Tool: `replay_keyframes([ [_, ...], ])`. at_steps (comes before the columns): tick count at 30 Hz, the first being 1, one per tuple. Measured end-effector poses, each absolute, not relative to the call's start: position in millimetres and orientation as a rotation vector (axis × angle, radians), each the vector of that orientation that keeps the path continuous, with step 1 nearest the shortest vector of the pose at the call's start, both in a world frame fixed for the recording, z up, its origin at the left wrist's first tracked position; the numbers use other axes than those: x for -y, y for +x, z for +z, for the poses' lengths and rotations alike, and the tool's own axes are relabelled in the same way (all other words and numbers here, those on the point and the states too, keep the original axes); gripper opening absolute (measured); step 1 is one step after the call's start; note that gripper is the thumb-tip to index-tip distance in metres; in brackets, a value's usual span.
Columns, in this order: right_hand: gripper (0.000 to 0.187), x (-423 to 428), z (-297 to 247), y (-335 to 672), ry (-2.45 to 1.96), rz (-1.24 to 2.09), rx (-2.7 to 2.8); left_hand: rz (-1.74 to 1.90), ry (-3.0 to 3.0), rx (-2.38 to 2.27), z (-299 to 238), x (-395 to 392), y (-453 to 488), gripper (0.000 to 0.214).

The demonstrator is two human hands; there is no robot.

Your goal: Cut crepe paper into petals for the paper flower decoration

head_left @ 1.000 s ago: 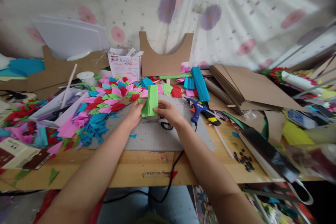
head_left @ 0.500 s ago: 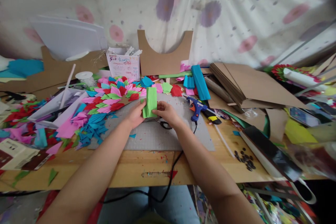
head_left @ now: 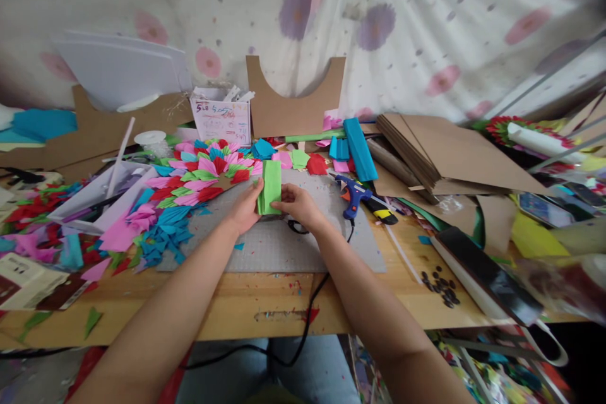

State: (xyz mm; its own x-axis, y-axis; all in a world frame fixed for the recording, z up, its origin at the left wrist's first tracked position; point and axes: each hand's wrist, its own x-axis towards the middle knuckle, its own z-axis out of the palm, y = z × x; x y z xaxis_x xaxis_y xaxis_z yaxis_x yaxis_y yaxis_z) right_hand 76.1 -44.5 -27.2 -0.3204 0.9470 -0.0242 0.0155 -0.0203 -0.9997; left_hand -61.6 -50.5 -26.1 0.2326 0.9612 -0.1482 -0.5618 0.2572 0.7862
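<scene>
A folded strip of bright green crepe paper (head_left: 271, 186) stands upright between my hands, over the grey cutting mat (head_left: 303, 252). My left hand (head_left: 246, 208) grips its left edge, thumb along the side. At the lower right edge, my right hand (head_left: 299, 203) pinches the paper between thumb and fingers. Just below the right hand, a black loop (head_left: 297, 226), perhaps a scissors handle, is partly covered. To the right lies a blue glue gun (head_left: 354, 194) with its black cord. Beside it is a yellow and black cutter (head_left: 381, 209).
Pink, red, green and blue paper petals (head_left: 203, 170) are heaped on the left, near a white tray (head_left: 101, 221). Stacked cardboard (head_left: 464, 158) lies at the right, with dark buttons (head_left: 442, 287) in front. A cut-out cardboard piece (head_left: 296, 115) stands at the back.
Both hands keep hold of the green crepe paper, which now looks a little flatter and smoother. The view has shifted slightly.
</scene>
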Motion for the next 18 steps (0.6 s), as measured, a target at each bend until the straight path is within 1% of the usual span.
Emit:
replay_keyframes([
  [7, 0.034, 41.8, -33.9, 73.9, -1.109, 1.341, 1.551, 1.271, 0.725, -0.951, -26.0, 55.9, -55.3, 0.035],
  [12, 0.037, 42.3, -33.9, 72.2, -1.146, 1.249, 1.567, 1.211, 0.685, -0.86, -23.8, 53.3, -60.0, 0.027],
  [18, 0.036, 43.7, -31.5, 71.0, -1.121, 1.314, 1.525, 1.186, 0.664, -0.804, -22.8, 51.2, -62.7, 0.018],
])
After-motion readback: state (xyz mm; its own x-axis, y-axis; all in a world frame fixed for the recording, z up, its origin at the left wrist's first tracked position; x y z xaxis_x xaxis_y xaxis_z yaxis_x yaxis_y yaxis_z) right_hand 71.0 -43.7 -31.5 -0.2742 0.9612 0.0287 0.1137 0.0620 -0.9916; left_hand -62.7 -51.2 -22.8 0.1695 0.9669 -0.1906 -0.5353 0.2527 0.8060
